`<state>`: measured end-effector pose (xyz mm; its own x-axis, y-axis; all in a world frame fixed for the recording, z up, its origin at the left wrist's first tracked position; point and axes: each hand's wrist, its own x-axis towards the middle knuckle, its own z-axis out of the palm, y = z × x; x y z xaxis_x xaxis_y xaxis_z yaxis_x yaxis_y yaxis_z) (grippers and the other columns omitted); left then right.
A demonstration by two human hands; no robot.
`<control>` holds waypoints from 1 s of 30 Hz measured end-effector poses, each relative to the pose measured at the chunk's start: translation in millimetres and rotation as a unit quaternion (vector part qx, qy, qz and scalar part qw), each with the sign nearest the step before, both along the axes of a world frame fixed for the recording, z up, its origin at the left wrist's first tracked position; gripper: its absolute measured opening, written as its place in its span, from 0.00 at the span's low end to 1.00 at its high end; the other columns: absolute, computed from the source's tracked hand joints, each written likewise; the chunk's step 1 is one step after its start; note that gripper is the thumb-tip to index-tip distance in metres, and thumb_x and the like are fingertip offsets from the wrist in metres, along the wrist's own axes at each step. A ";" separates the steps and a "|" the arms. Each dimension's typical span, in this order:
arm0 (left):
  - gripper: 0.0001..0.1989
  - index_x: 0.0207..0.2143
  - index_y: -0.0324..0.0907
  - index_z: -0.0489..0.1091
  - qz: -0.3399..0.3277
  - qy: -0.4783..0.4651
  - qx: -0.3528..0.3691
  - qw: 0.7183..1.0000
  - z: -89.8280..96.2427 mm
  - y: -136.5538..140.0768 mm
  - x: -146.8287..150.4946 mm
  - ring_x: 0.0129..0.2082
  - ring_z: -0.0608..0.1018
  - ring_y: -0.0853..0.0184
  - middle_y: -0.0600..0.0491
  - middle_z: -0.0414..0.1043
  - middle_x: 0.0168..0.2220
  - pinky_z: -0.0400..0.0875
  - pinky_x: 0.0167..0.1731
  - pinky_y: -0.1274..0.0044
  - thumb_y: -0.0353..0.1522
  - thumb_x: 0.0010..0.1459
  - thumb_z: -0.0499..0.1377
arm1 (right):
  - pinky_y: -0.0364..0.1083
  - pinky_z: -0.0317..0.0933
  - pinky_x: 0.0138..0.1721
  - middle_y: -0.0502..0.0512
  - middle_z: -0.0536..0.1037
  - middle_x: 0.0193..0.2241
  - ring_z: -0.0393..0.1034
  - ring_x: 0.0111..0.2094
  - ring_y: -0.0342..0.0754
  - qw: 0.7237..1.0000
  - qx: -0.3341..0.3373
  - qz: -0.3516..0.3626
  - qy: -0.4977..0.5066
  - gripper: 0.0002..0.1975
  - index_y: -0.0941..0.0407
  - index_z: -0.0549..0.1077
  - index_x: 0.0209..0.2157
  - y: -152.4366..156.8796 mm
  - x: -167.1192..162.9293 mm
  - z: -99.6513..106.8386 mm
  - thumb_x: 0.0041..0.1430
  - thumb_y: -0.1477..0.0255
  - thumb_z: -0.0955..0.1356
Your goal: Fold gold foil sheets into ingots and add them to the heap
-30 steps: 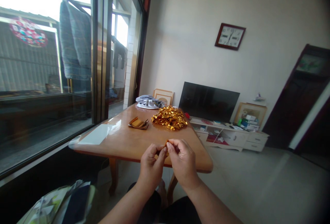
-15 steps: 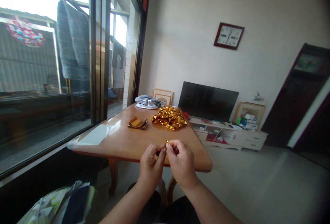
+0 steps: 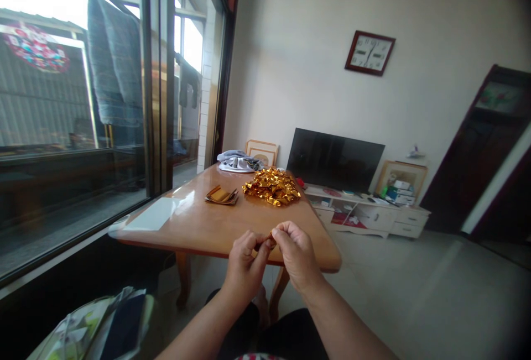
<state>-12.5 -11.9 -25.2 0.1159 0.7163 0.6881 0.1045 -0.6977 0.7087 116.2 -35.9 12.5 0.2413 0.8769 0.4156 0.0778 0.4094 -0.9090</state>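
Note:
Between my two hands, over the near edge of the wooden table, is a small piece of gold foil paper, mostly covered by fingers. My left hand pinches it from the left, fingers closed. The thumb and fingers of my right hand are pinched on its right end. Beyond the hands lies a heap of folded gold foil pieces. To the left of that heap rests a stack of flat gold paper sheets.
Folded clothes lie at the table's far end. A pale sheet is on its left corner. Past the table stand a television and a white cabinet. Windows line the left side, with a bag below.
My right hand has shifted slightly and turned at the foil piece, which now shows less between the fingers. The view has tilted a little. The heap and stack look the same.

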 end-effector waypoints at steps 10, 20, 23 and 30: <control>0.13 0.32 0.38 0.71 -0.161 -0.137 -0.240 0.948 3.8 2.0 -0.2 0.20 0.61 0.75 0.58 0.63 0.20 0.56 0.22 0.82 0.40 0.58 0.63 | 0.42 0.60 0.30 0.49 0.71 0.25 0.63 0.27 0.43 0.998 -0.020 0.019 -0.057 0.09 0.57 0.72 0.31 -3.3 4.8 0.9 0.58 0.66 0.70; 0.14 0.30 0.39 0.69 -0.263 -0.208 -0.326 0.884 7.6 1.1 -3.8 0.22 0.63 0.75 0.57 0.65 0.23 0.55 0.23 0.82 0.41 0.55 0.65 | 0.41 0.51 0.26 0.45 0.65 0.22 0.55 0.24 0.40 0.998 -0.058 0.004 -0.035 0.11 0.57 0.70 0.28 -4.5 15.0 4.6 0.59 0.64 0.68; 0.13 0.31 0.39 0.71 -0.289 -0.232 -0.338 0.865 8.5 0.8 -4.6 0.26 0.69 0.73 0.55 0.70 0.27 0.61 0.29 0.80 0.40 0.54 0.66 | 0.41 0.51 0.26 0.46 0.67 0.22 0.55 0.25 0.40 0.998 -0.051 0.015 -0.022 0.11 0.58 0.71 0.28 -5.6 15.0 7.1 0.59 0.65 0.68; 0.15 0.32 0.39 0.73 -0.285 -0.202 -0.333 0.876 9.5 -2.8 -5.8 0.25 0.71 0.71 0.54 0.72 0.26 0.62 0.28 0.79 0.42 0.53 0.67 | 0.42 0.59 0.30 0.49 0.73 0.29 0.65 0.29 0.42 0.991 -0.070 0.116 0.005 0.14 0.58 0.74 0.39 -8.3 11.9 8.9 0.55 0.64 0.73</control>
